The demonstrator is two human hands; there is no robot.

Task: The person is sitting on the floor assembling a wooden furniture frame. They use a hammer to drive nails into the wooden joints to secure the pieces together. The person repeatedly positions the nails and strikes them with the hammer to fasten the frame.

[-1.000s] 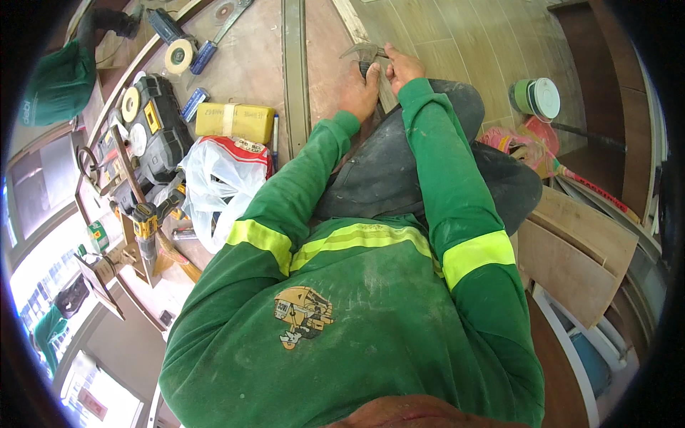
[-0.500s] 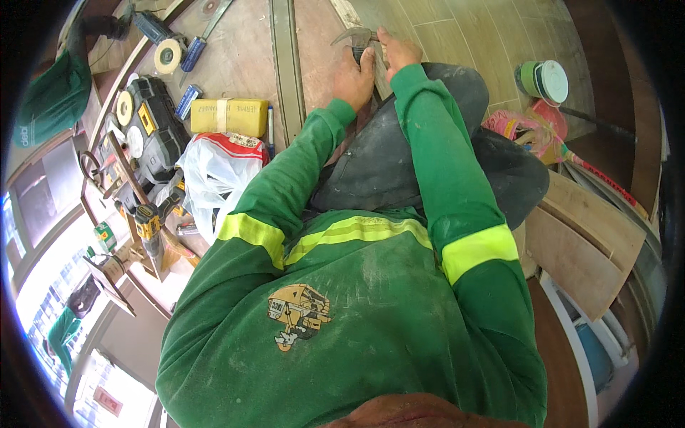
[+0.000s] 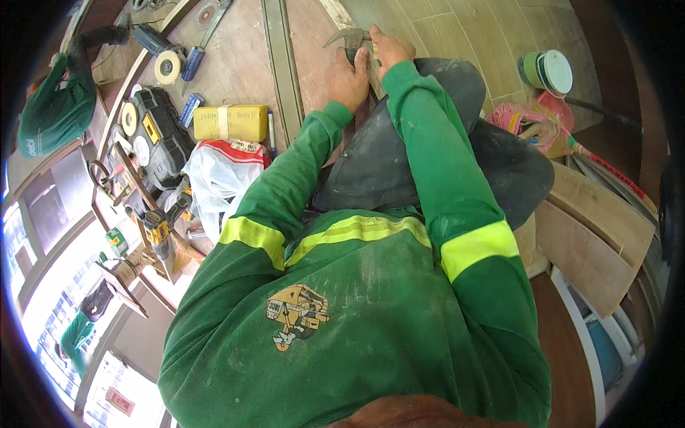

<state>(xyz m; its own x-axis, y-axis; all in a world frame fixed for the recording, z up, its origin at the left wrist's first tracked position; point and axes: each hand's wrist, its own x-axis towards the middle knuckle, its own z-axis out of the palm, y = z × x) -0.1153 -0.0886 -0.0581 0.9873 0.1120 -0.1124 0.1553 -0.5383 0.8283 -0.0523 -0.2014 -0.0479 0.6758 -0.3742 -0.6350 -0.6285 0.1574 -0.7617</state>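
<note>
A claw hammer (image 3: 347, 35) is at the top middle, its curved metal claw pointing left. My left hand (image 3: 348, 84) wraps round its dark ridged grip, close under the head, with the thumb upward. From the right, my right hand (image 3: 393, 51) closes at the other end of the hammer head, its index finger raised along it. The palm side of both hands and the exact contact of the right fingers are hidden. A pale wooden strip (image 3: 337, 13) lies just beyond the hammer. Under my forearms is my bent leg in dark trousers (image 3: 378, 167).
Left of me lie a yellow block-shaped package (image 3: 232, 123), a plastic bag (image 3: 221, 178), a black tool case (image 3: 164, 135), an angle grinder (image 3: 153, 39) and a cordless drill (image 3: 158, 232). A metal channel (image 3: 280, 68) runs ahead. At right stand a round tub (image 3: 554, 73) and wooden boards (image 3: 589, 242). A co-worker (image 3: 57, 110) crouches at far left.
Both my hands and the hammer have shifted slightly left in the picture, keeping their hold. The view has tilted a little, and more of the co-worker shows at far left.
</note>
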